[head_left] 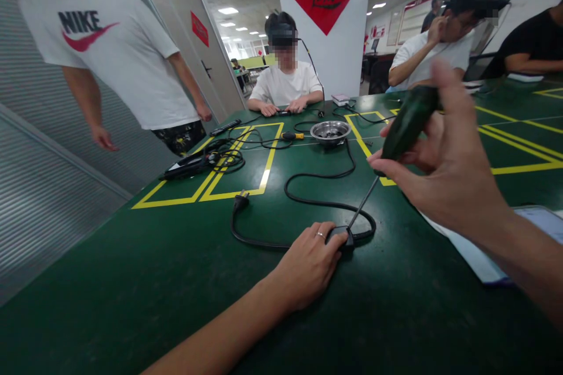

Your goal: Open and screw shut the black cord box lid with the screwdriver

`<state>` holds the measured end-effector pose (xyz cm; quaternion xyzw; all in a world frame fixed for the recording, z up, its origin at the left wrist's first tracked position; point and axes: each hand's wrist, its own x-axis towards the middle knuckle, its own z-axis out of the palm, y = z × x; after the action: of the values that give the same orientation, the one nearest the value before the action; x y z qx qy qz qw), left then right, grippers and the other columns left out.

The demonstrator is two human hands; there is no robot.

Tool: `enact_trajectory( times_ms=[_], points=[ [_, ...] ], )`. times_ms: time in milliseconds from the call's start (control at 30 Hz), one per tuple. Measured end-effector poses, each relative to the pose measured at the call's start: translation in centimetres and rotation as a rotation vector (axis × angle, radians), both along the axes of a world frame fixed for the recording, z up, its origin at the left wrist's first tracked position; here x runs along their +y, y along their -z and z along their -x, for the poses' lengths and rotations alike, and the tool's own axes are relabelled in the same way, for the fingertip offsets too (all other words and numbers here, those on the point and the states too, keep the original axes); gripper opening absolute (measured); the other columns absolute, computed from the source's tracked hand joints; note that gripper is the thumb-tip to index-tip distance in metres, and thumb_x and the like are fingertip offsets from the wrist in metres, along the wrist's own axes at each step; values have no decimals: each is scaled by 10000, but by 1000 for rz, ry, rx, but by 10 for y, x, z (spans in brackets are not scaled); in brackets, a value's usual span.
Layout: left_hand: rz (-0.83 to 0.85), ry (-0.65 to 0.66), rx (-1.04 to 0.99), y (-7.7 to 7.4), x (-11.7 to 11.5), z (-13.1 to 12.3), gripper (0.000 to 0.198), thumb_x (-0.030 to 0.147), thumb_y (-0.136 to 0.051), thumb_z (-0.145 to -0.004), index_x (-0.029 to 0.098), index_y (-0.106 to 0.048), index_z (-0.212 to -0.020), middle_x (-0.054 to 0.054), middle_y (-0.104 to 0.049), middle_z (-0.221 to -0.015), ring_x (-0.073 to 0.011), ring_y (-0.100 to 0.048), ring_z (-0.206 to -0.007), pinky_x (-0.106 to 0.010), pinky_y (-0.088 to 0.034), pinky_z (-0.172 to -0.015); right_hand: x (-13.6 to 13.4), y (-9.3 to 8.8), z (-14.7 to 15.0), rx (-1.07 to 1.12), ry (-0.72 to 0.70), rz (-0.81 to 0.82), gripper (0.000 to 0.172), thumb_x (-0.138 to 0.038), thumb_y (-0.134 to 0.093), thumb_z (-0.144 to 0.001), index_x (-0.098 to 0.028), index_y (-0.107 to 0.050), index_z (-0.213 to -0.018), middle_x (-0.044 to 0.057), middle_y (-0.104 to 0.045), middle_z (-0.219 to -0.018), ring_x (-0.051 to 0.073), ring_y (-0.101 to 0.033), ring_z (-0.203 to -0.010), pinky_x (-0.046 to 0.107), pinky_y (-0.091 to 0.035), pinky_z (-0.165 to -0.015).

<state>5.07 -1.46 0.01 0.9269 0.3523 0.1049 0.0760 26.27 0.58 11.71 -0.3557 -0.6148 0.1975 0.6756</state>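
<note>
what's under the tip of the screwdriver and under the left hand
The screwdriver tip meets a small black part on the black cable. The left hand covers its near side, so its shape is hidden.

Bare forearms; ringed left hand [308, 266]

A steel bowl [330, 130] is set on the green table [132, 281], with a yellow-handled screwdriver [292, 136] laid just beside it.

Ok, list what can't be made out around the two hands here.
- Head view: the small black part is mostly covered by the left hand; its type is unclear.
- The screwdriver tip is too small to see.
- The right hand is blurred.
- The white sheet is partly hidden under the right forearm.
</note>
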Motion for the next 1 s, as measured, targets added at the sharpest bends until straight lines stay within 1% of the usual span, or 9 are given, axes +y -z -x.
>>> enact_trajectory(
  times_ms=[67, 133, 267, 433, 533, 633, 767, 900, 1000],
  points=[
    [-2, 0, 2, 0, 0, 0, 343, 192, -414, -952, 204, -393, -1294, -122, -453, -1254, -257, -483, -1063, -450, -453, -916, -2, -9, 3, -288, -30, -80, 773, -105, -739, -613, -333, -463, -1298, -9, -465, -1340, 225, -609, -1066, 365, -589, -807],
    [-2, -3, 4, -1, 0, 0, 344, 191, -414, -952, 205, -391, -1295, -118, -452, -1254, -254, -483, -1064, -444, -453, -919, -7, -15, 3, -480, -50, -118, 664, -108, -648, -720, -347, -437, -1303, -17, -479, -1320, 220, -570, -1143, 383, -565, -901],
    [7, -10, 7, -2, -1, 0, 347, 192, -421, -949, 212, -392, -1294, -111, -453, -1250, -250, -484, -1057, -441, -451, -921, -18, -22, 4, -554, 45, -146, 635, -105, -613, -760, -400, -431, -1292, -57, -494, -1314, 210, -544, -1185, 353, -580, -911],
    [25, -19, -7, -1, -1, 1, 342, 192, -423, -948, 221, -402, -1288, -103, -453, -1255, -251, -484, -1061, -443, -450, -921, -20, -24, 3, -712, 230, -236, 617, -238, -673, -754, -385, -441, -1307, -71, -511, -1324, 218, -577, -1118, 388, -561, -934],
    [44, -15, -18, -1, 0, 1, 352, 193, -437, -943, 221, -402, -1292, -102, -448, -1272, -252, -478, -1076, -439, -446, -930, -21, -25, 1, -717, 180, -204, 568, -170, -569, -820, -346, -422, -1340, -50, -536, -1309, 179, -588, -1092, 366, -525, -977],
    [64, -7, -40, -1, 1, 3, 358, 193, -450, -938, 228, -407, -1291, -94, -452, -1276, -252, -474, -1090, -440, -439, -948, -21, -25, 2, -629, 109, -192, 592, -134, -607, -791, -347, -447, -1320, -41, -524, -1319, 185, -573, -1126, 361, -529, -966],
    [80, -2, -60, -2, 1, 4, 358, 194, -451, -939, 238, -413, -1293, -87, -458, -1281, -252, -474, -1106, -443, -432, -961, -18, -21, 7, -535, 145, -236, 600, -241, -739, -703, -375, -508, -1241, -34, -528, -1303, 236, -568, -1142, 400, -548, -930],
    [97, -7, -68, -2, 1, 5, 354, 199, -453, -939, 236, -421, -1290, -83, -460, -1291, -253, -473, -1107, -443, -431, -964, -21, -20, 9, -555, 135, -190, 525, -188, -612, -810, -392, -480, -1275, -52, -554, -1276, 198, -600, -1103, 360, -556, -923],
    [114, -7, -81, -4, 2, 4, 341, 207, -436, -950, 235, -425, -1289, -75, -463, -1296, -247, -469, -1118, -438, -420, -979, -24, -21, 11, -577, 152, -191, 537, -176, -627, -798, -376, -488, -1275, -55, -571, -1255, 190, -607, -1088, 351, -564, -915]
  ],
)
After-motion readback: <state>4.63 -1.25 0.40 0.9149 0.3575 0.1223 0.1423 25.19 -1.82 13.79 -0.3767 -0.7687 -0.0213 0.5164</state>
